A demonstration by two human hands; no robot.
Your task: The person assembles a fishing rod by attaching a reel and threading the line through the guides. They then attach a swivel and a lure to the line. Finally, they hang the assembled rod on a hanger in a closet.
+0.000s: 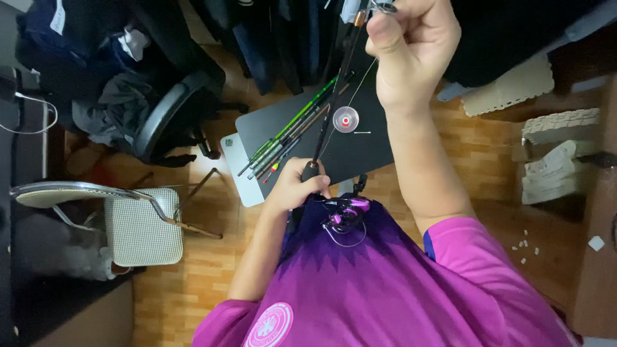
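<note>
- The fishing rod (334, 90) runs as a thin dark shaft from the lower hand up to the raised hand, crossing above the dark table.
- The left hand (297, 186) is wrapped around the rod's black handle, fingers closed tight on it, just above the purple reel (346, 215) that sits against the person's purple shirt (385, 283).
- The right hand (411, 48) is lifted close to the camera, fingers curled shut and thumb pressed down, pinching the rod's upper part near a small metal guide ring (384, 8); a thin line (360, 83) hangs from there toward the table.
- On the dark table (360, 148) lies a bundle of rod sections (289, 132), green and dark, set diagonally, and just beside them a clear line spool (346, 119) with a red centre.
- A pale board (236, 170) sticks out from under the table's near-left edge.
- The floor is orange wood parquet (186, 270). To the left stand a folding chair (138, 222) with a checked seat and an office chair (164, 109) heaped with dark clothes.
- At right sit stacks of pale foam mat pieces (556, 148).
- Both forearms are bent upward, the right one raised far higher than the left.
</note>
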